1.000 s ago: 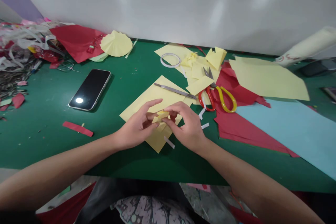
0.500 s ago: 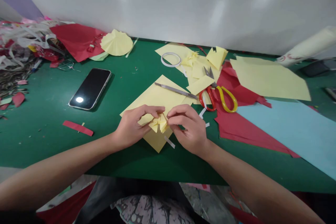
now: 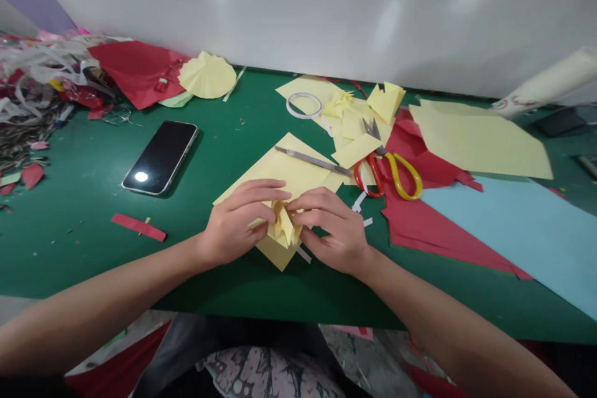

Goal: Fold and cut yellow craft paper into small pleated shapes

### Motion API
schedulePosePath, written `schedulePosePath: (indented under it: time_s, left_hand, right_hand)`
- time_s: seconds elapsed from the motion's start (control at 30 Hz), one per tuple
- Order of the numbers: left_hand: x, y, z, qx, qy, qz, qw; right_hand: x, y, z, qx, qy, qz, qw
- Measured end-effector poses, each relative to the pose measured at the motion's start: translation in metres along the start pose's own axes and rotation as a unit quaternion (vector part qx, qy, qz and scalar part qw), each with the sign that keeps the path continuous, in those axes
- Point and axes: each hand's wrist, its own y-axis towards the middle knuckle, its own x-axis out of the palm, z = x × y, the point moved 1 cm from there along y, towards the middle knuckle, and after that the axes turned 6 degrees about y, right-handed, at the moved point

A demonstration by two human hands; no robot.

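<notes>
Between two hands, one folded yellow paper piece (image 3: 285, 227) is held just above yellow paper (image 3: 280, 258), its sheets uncountable; it is pinched at 9 o'clock by the left hand (image 3: 242, 221) and at 3 by the right hand (image 3: 332, 230). Light, crisp, easily crushed handling is to be expected — it is best gripped gently along the folded layers, not by loose points. Beyond it are seen one slim metal tool (image 3: 311, 160) at 1 o'clock, one pair of scissors (image 3: 402, 177) at 2, one phone (image 3: 160, 157) at 10 and, farthest, one white ring (image 3: 303, 116) at 12.
</notes>
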Motion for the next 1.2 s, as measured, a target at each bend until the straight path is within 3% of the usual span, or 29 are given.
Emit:
schedulePosePath:
  time_s: [0.73,1.2]
  left_hand:
    - [-0.0019,-0.0027,-0.0030,0.026,0.001,0.013,1.000]
    - [-0.0034,-0.0018,-0.0054,0.090,0.046,0.035,0.994]
  right_hand:
    - [-0.0003,-0.0027,-0.0019,0.010,0.001,0.009,1.000]
    - [0.0002,-0.0016,-0.0010,-0.045,0.000,-0.024,0.999]
